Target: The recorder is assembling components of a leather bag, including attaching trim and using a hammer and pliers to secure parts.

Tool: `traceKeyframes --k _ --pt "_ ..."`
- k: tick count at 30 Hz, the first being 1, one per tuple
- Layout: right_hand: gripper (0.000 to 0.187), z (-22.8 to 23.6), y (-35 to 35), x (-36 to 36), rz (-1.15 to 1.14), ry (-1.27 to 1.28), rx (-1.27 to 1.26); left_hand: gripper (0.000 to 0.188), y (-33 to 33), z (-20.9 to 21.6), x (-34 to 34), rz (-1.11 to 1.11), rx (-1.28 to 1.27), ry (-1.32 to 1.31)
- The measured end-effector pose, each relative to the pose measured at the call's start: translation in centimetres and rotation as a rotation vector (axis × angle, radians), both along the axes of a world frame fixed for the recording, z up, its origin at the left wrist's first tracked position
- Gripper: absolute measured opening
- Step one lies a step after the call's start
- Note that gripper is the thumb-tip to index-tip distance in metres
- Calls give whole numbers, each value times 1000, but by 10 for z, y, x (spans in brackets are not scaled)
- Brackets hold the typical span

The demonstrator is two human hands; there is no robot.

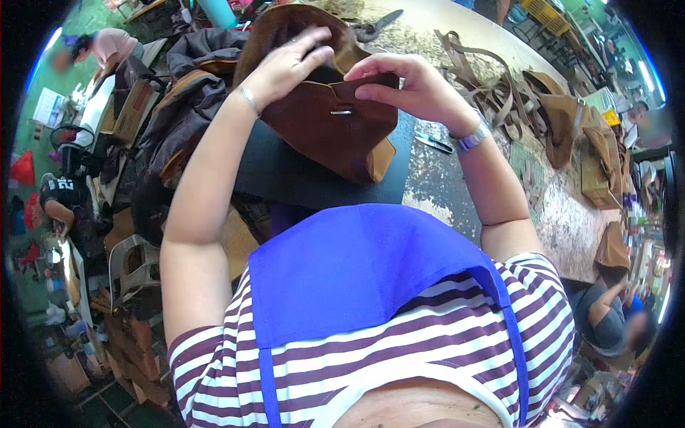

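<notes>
A brown leather bag lies in front of me on a dark mat, its mouth spread and a raised flap at its far side. A small metal fitting shows on its front panel. At the bag's right, my right hand pinches the upper edge between thumb and fingers. My left hand is over the opening at the left, fingers stretched out and slightly blurred; its underside is hidden.
Scissors lie beyond the bag, and a cutter-like tool rests right of the mat. Leather straps and brown leather pieces cover the worn table's right side. Dark bags are heaped at left. Other people work farther off.
</notes>
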State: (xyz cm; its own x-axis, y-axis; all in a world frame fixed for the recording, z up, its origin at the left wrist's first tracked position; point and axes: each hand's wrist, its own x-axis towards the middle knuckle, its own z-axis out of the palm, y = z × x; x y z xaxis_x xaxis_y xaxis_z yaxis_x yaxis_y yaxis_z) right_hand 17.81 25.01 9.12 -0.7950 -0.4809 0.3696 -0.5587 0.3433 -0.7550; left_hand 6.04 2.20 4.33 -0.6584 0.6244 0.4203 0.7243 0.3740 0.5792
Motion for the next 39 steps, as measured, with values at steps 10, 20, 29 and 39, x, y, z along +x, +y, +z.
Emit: traceKeyframes --k 10,20,29,39 --pt "23 -53 39 -12 -178 -179 -154 28 35 9 64 -139 81 -265" --pt "23 -46 34 -14 -183 179 3 28 34 5 83 42 204 -42" --pt "20 -40 38 -13 -130 156 57 20 39 4 89 119 58 239" --pt "23 -20 42 -9 -94 69 10 20 37 30 81 -30 104 -255"
